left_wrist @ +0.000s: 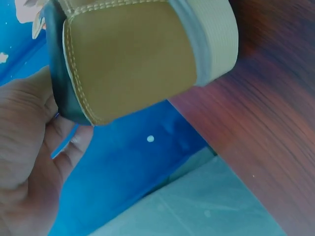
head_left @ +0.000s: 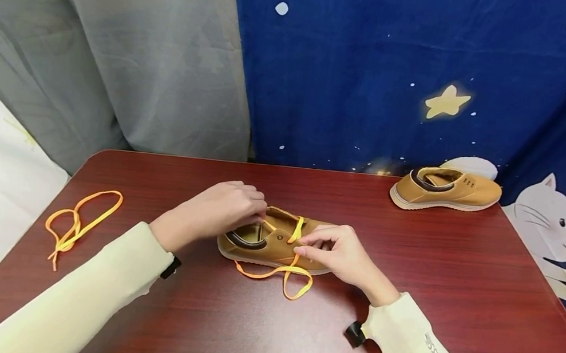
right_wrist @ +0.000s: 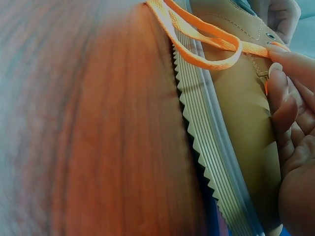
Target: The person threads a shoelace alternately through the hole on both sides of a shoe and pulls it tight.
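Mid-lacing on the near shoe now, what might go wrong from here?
The orange lace trails in a loose loop off the near shoe onto the table; it may snag or twist as the right hand pinches it at the eyelets. The left hand grips only the collar, so the shoe might slide on the table.

- Both arms are covered to the wrist by long, pale cream sleeves of soft, plain cloth.
- The right sleeve (head_left: 420, 352) carries a small line of dark lettering near its cuff, too small to read surely.
- The left sleeve (head_left: 95, 289) shows no marking.
- A small black piece sits at each wrist, just beyond the cuff: one on the left wrist (head_left: 170, 267), one on the right wrist (head_left: 355, 333).
- Both hands are bare, without rings or gloves.
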Demonstrator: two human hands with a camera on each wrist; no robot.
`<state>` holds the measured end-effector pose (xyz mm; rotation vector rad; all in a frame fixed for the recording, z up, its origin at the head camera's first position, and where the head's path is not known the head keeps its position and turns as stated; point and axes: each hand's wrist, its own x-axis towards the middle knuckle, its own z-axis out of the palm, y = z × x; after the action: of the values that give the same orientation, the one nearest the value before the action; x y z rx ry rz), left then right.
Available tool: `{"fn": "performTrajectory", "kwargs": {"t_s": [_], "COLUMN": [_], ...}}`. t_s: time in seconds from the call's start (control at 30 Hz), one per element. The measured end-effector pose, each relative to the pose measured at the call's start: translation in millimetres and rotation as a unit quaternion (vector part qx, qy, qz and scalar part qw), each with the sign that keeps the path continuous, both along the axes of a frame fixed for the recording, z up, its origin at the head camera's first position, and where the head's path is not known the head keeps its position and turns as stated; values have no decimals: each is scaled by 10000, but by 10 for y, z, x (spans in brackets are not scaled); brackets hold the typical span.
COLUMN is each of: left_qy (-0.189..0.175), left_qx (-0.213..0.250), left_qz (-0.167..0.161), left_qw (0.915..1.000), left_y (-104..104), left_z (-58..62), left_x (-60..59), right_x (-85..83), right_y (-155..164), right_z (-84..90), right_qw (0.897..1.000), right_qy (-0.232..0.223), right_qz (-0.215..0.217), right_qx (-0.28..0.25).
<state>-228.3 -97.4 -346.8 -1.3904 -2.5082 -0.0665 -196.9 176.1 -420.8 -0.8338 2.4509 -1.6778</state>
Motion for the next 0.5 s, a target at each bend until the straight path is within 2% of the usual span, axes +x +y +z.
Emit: {"fn": "performTrajectory", "kwargs": {"t_s": [0.1, 0.3, 0.5], "left_qy": [55, -66, -86], "left_qx": [82, 153, 344], "left_qz": [54, 59, 200], "left_qw": [9999, 9998, 9992], "left_y": [-49, -76, -87], "left_z": [-13, -68, -70], "left_x": [12, 53, 118], "right_x": [-1, 5, -5], "right_y": [-12, -23, -10], "right_z": [1, -14, 67], "right_qw": [10000, 10000, 9989], "right_qy": [-6, -6, -29], "right_qz": [-3, -41, -135], "right_qx": [9, 26, 443]}}
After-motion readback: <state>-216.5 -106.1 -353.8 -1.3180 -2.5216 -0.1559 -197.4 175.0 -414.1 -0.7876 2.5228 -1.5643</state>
